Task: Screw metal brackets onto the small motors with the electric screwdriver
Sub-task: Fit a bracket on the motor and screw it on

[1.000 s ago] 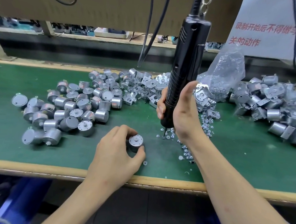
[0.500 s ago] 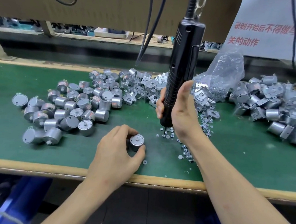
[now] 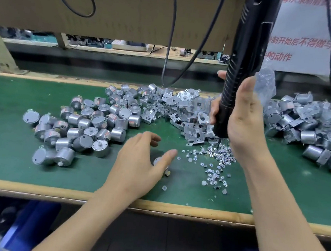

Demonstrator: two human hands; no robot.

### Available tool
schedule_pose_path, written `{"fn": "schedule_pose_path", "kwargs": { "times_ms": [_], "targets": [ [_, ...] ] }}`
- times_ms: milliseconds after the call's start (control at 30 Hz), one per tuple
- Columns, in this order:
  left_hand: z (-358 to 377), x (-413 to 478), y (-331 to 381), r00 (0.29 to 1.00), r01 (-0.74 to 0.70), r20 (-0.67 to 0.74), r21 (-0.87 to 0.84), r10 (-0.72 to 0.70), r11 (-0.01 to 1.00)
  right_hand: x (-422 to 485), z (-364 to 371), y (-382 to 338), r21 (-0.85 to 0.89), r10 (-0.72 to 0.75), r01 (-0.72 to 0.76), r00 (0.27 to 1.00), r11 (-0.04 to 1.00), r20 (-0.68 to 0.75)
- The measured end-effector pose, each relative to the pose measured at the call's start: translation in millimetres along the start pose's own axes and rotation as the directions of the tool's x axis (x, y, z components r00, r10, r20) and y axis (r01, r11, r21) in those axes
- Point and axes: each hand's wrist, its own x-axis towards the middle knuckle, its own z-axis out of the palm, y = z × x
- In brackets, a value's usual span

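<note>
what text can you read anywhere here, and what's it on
"制开始后不得做与工作无": red print on the white paper sign; its start is hidden behind the electric screwdriver.
"的动作": next line of the same sign, start also hidden.
Top line of the sign: cut off by the frame edge, unreadable.
Reddish labels on the motors: too small to read.

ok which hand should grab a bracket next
Left. The left hand is open over the motor; the right hand grips the screwdriver. The brackets lie just beyond.
</note>
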Motion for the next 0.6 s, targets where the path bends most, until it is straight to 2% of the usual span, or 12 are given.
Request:
{"fn": "schedule_pose_path", "kwargs": {
  "times_ms": [233,333,467,600],
  "targets": [
    [23.4,88.2,25.9,0.983,-0.182,0.074,0.235,0.170,0.955,0.3,-20.1,-20.4,-0.163,-0.056,0.053,0.998,0.985,-0.014],
    [30.5,116.6,32.1,0.939,-0.321,0.235,0.340,0.251,0.884,0.9,-23.7,-26.6,-0.196,-0.061,0.053,0.997,0.979,-0.036],
    [31.8,136.9,35.0,0.840,-0.433,0.491,0.350,0.231,0.831,-1.5,-20.2,-33.9,-0.167,-0.083,0.081,0.996,0.983,-0.007],
    [21.1,135.5,28.4,0.846,-0.439,0.467,0.340,0.256,0.832,-3.8,-15.4,-34.5,-0.166,-0.080,0.080,0.997,0.983,0.009]
  ]
}}
